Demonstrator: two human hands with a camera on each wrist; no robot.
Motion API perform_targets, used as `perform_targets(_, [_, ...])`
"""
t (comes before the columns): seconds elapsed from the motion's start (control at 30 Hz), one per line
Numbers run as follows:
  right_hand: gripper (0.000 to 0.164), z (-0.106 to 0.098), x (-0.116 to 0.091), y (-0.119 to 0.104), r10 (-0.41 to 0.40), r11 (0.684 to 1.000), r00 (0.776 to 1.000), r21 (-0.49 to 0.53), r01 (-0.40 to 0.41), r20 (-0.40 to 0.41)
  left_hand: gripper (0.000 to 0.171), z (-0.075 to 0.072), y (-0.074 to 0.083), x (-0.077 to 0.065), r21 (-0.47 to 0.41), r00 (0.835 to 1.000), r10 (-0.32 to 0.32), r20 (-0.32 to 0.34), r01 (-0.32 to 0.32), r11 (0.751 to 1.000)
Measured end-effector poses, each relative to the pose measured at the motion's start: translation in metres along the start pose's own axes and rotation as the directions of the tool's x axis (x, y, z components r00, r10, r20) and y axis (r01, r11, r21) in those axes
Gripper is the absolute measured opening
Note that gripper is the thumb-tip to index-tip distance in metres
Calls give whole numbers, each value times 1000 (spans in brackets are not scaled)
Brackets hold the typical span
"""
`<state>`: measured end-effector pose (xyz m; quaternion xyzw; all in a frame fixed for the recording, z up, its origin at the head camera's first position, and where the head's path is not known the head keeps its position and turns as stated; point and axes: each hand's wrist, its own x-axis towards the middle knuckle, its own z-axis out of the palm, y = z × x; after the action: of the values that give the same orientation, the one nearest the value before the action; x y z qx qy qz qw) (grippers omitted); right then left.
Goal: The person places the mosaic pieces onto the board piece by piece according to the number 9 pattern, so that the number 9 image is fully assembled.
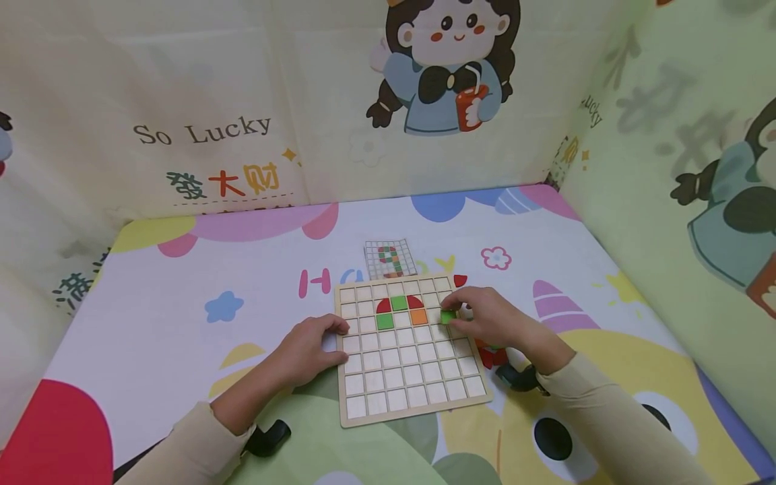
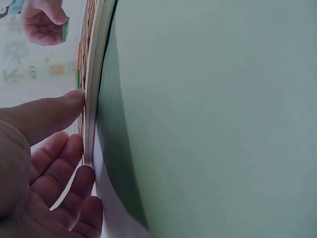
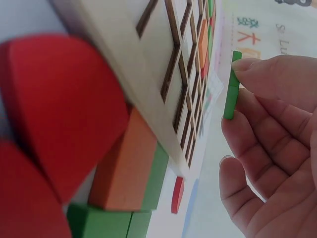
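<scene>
A wooden grid board point(image 1: 394, 402) lies flat on the table. Set in its upper cells are two red quarter-round tiles point(image 1: 415, 302), two green square tiles point(image 1: 384, 322) and an orange square tile point(image 1: 419, 316). My right hand point(image 1: 494, 316) pinches another green square tile point(image 3: 232, 89) between thumb and fingers, raised over the board's right side. At the left edge, my left hand point(image 1: 309, 350) touches the frame with thumb and fingertips, its fingers loosely bent. Behind the board lies a pattern card point(image 1: 372, 254) showing a coloured figure on a grid; its lower edge meets the board.
Loose tiles lie beside the board's right edge, among them a red rounded one point(image 3: 64, 99), an orange one point(image 3: 126, 168) and green ones point(image 3: 101, 220). A single red tile point(image 1: 461, 279) sits off the far right corner. A printed cloth point(image 1: 164, 303) covers the table; curtains stand behind and right.
</scene>
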<state>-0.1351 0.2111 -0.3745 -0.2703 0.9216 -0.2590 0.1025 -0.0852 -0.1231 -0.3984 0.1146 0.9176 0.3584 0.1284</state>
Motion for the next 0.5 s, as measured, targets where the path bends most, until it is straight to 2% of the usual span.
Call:
perform_targets(0.27, [26,5,4,-6,-19,1000,1000,22,18,19,36,0,1,0,-4,1000,-8,2,8,1000])
perform_targets(0.5, [28,8,8,-10,-60,998,998,3,60,31,36,-2,0,-2,10,1000,26,0,-26,1000])
